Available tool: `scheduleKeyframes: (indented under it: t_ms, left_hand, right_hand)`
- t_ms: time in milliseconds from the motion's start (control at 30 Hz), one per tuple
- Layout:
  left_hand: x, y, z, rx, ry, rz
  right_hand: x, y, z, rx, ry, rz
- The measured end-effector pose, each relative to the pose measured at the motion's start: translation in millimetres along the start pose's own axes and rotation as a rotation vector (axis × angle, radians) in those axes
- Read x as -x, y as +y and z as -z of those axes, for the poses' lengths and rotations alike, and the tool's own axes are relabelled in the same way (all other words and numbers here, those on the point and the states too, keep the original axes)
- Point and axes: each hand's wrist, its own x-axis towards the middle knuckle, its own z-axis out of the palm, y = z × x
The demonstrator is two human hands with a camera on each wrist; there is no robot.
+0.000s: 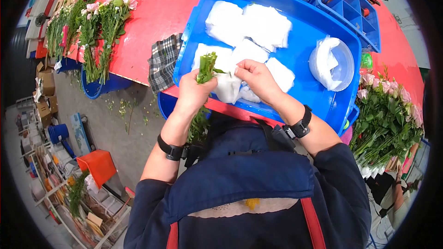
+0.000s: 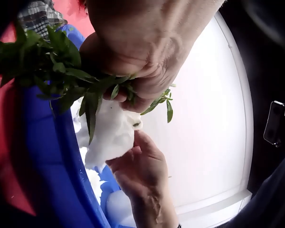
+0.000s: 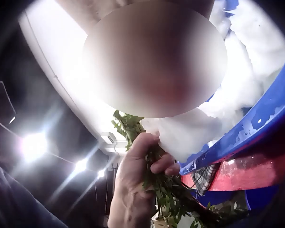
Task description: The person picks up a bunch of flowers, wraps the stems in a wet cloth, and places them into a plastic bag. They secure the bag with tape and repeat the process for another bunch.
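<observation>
My left hand grips a bunch of green stems, cut ends upward, leaves trailing below the fist. In the left wrist view the leafy stems pass through its curled fingers. With thumb and forefinger, my right hand pinches the edge of a soft white cotton piece, which hangs beside the stem ends. That piece spans between both hands in the left wrist view. Behind it, several white cotton pads lie in a blue tray. A blurred patch hides most of the right hand in the right wrist view.
A clear bowl with white material stands at the tray's right. Pink flowers lie right; more flower bunches lie left on the red table. A checked cloth borders the tray. Blue compartment boxes stand behind.
</observation>
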Motion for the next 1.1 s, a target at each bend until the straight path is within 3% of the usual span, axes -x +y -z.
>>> scheduleKeyframes:
  t_ms: [133,233,300,433,533,600,700,833,933,1100]
  left_hand:
    - [-2.3,-0.6,6.4,0.123,-0.077,0.018]
    - [1.8,8.0,2.7,0.147,-0.112,0.029]
    - [9.5,21.7,-1.4,0.168,-0.149,0.013]
    - [2.5,3.9,2.6,0.072,-0.190,0.081]
    - [3.1,4.3,9.2,0.107,-0.180,0.107]
    - [4.4,3.2,11.2,0.197,-0.177,0.063]
    - [9.0,9.9,18.9,0.178,-0.180,0.149]
    - [7.1,0.1,35.5,0.242,-0.139,0.147]
    - [6.6,-4.8,42.2,0.232,-0.145,0.149]
    - [11.6,5.2,40.9,0.260,-0.229,0.079]
  right_hand:
    - [2.6,-2.9,6.1,-0.249,-0.032,-0.116]
    - [-2.6,2.5,5.0,-0.197,-0.003,-0.132]
    - [0.4,-6.3,-0.8,0.002,0.045,-0.055]
    - [-1.2,-9.9,0.6,0.214,0.090,-0.019]
    - [-5.7,-4.5,8.0,0.098,0.107,-0.100]
    - [-11.4,0.2,14.5,-0.002,0.123,-0.092]
    - [-31.5,16.0,40.0,-0.242,0.218,-0.054]
    - [-33.5,-10.0,66.9,-0.477,0.310,-0.119]
    - [-39.4,-8.3,82.9,0.221,0.282,-0.137]
    - [-28.0,-17.3,37.3,0.450,-0.045,0.035]
